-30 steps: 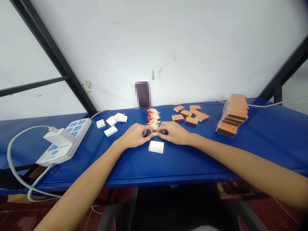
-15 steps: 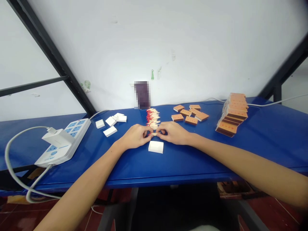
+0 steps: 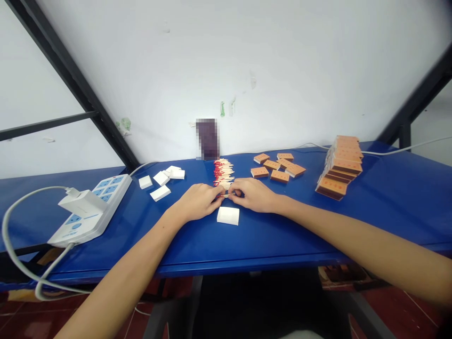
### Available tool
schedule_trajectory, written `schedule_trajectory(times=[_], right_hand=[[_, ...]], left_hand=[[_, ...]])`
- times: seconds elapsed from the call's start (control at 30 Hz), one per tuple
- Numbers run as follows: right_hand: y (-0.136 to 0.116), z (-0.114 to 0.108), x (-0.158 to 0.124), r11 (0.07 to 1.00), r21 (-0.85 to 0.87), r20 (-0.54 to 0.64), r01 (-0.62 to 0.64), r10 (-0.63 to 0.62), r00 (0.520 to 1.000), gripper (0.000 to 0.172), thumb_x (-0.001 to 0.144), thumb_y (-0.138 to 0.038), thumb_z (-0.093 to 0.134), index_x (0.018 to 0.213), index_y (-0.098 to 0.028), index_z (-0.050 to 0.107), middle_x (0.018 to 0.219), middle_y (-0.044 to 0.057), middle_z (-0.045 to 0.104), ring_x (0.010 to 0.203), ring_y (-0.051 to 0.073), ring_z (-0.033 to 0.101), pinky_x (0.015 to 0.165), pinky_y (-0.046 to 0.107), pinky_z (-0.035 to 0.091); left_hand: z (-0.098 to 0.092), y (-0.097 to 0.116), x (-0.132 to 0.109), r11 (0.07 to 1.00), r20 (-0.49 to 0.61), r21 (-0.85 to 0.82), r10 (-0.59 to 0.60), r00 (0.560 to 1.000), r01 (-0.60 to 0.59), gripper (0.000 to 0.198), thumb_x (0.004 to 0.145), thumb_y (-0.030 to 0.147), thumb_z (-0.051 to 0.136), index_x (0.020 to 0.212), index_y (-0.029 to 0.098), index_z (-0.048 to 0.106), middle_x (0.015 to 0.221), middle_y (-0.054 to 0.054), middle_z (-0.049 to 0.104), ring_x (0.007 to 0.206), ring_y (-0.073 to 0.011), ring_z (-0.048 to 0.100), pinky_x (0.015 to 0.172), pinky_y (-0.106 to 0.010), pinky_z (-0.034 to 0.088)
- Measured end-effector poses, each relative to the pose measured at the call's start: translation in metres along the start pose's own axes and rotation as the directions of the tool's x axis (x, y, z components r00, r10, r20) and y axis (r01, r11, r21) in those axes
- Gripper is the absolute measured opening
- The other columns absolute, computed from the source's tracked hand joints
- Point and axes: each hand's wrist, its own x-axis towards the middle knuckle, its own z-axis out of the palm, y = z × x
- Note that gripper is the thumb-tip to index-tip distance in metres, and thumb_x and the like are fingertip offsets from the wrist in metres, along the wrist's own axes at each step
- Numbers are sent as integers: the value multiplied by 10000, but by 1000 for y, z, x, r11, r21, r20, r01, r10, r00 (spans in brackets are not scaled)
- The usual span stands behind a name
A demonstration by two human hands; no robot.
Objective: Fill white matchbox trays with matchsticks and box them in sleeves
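Note:
My left hand (image 3: 203, 201) and my right hand (image 3: 252, 194) meet fingertip to fingertip over the desk, both closed. Between them they pinch a few matches (image 3: 227, 195), the left at the red heads and the right at the plain ends. Just beyond my fingers lies a long pile of matches (image 3: 223, 172), red heads to the left. An open white matchbox tray (image 3: 228, 215) rests on the desk on the near side of my hands, apart from them. How many matches I hold is partly hidden by my fingers.
White trays (image 3: 160, 193) lie in a group at the left, orange matchbox sleeves (image 3: 280, 176) at the right. A leaning stack of matchboxes (image 3: 341, 167) stands farther right. A power strip (image 3: 93, 212) with a charger and cable occupies the left of the blue desk (image 3: 268, 240).
Both hands stay at nearly the same spot, pinching the matches. The whole view has shifted slightly; the trays, sleeves and pile look unchanged.

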Motion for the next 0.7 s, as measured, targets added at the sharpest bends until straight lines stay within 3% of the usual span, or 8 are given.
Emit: schedule_trajectory(times=[0.13,0.3,0.5,0.7], right_hand=[[-2,-1,1,1000,-27,20,3,-2,1000,119,899,-248,558,832,-179,627,739,5,590,647,117,475,601,244,281],[-9,-8,2,987,-150,156,-48,71,985,179,966,-318,473,945,-190,596,777,30,641,663,147,549,578,260,263],[-16,-12,2,943,-331,240,-12,97,966,241,1001,-332,378,1042,-172,554,902,95,694,777,217,638,601,287,284],[-13,-10,3,962,-272,245,5,64,967,194,978,-318,406,990,-178,541,884,86,689,758,206,621,598,280,281]], left_hand=[[-1,0,0,1000,17,27,-1,1000,1,241,1001,356,393,983,197,574,738,-39,652,653,-207,610,565,-288,321],[-2,3,1,999,-4,-17,37,999,-37,247,1025,307,339,996,186,553,1000,-72,656,891,-220,618,713,-301,432],[1,4,2,995,35,-102,-9,999,12,244,1030,308,322,1052,176,526,1030,-90,628,965,-236,603,809,-342,469],[2,2,3,993,83,-115,-21,996,31,261,1032,307,287,1050,173,510,1009,-92,620,843,-235,613,771,-369,452]])
